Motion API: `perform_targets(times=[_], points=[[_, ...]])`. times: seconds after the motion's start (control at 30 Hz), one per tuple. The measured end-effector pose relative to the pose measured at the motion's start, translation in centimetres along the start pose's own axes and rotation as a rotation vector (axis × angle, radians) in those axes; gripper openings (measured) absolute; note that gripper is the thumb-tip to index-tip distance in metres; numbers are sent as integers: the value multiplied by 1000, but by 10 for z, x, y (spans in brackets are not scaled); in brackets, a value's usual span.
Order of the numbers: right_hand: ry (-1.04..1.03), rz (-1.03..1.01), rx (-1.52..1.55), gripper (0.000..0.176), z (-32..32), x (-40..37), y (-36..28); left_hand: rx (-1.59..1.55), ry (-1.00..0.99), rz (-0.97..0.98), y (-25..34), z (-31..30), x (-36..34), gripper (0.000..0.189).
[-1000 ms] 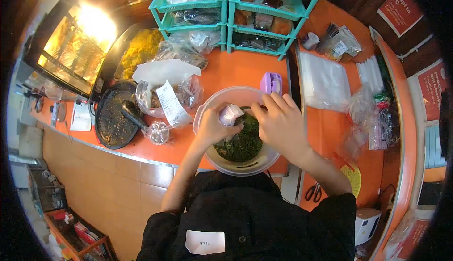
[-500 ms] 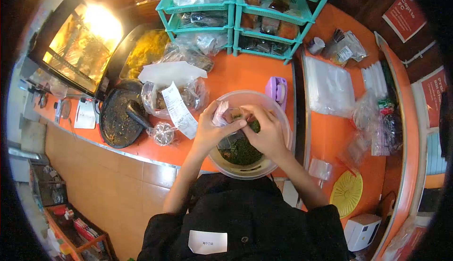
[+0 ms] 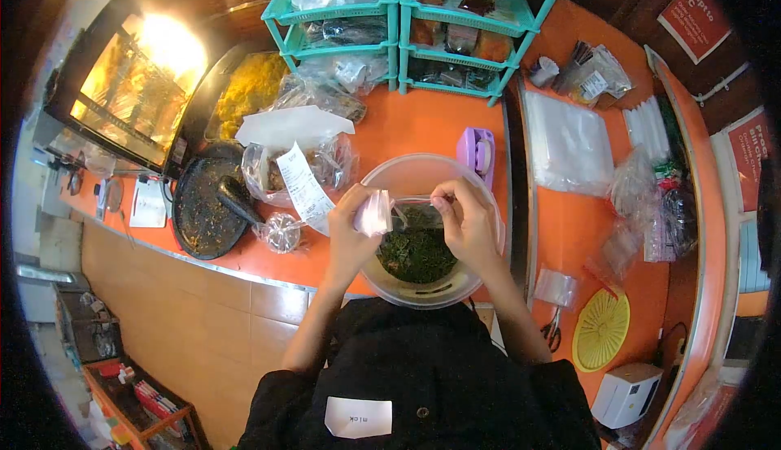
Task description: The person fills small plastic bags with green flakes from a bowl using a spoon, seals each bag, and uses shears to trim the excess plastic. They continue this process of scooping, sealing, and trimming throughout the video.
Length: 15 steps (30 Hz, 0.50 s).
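A clear plastic film (image 3: 414,203) stretches over the round plastic tub (image 3: 407,294), its upper edge running nearly level from nine to three o'clock. Taking the chopped dark-green leaves (image 3: 417,259) inside the tub as the dial's centre, the film is at twelve o'clock, the left hand (image 3: 351,222) at ten and the right hand (image 3: 466,229) at two. The right fingers pinch tight on the film's three o'clock corner. The left fingers are curled round a folded whitish packet (image 3: 373,214); the film reaches toward it, though whether those fingers grip the film too I cannot tell. Neither hand appears to touch the leaves; the left thumb looks the nearer to their edge. From the tub, a purple stapler (image 3: 476,153) stands at one o'clock on the orange bench (image 3: 390,124), a printed receipt (image 3: 301,183) lies at ten, a dark mortar (image 3: 199,226) at nine, and a ribbed yellow disc (image 3: 600,330) at four.
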State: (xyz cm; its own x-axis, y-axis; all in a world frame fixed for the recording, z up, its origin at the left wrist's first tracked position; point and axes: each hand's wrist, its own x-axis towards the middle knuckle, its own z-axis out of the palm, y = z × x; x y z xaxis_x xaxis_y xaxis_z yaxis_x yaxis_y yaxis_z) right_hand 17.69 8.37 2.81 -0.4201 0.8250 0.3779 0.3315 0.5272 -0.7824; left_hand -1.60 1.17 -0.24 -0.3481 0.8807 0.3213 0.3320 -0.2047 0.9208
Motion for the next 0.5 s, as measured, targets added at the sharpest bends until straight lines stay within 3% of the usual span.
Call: perform_targets(times=[0.17,0.5], points=[[-32,-28,14,10,4,0,-1,132,35,49,4,2,-1,40],[-31,-194,-38,11,7,6,-9,71,-13,41,7,4,-3,42]])
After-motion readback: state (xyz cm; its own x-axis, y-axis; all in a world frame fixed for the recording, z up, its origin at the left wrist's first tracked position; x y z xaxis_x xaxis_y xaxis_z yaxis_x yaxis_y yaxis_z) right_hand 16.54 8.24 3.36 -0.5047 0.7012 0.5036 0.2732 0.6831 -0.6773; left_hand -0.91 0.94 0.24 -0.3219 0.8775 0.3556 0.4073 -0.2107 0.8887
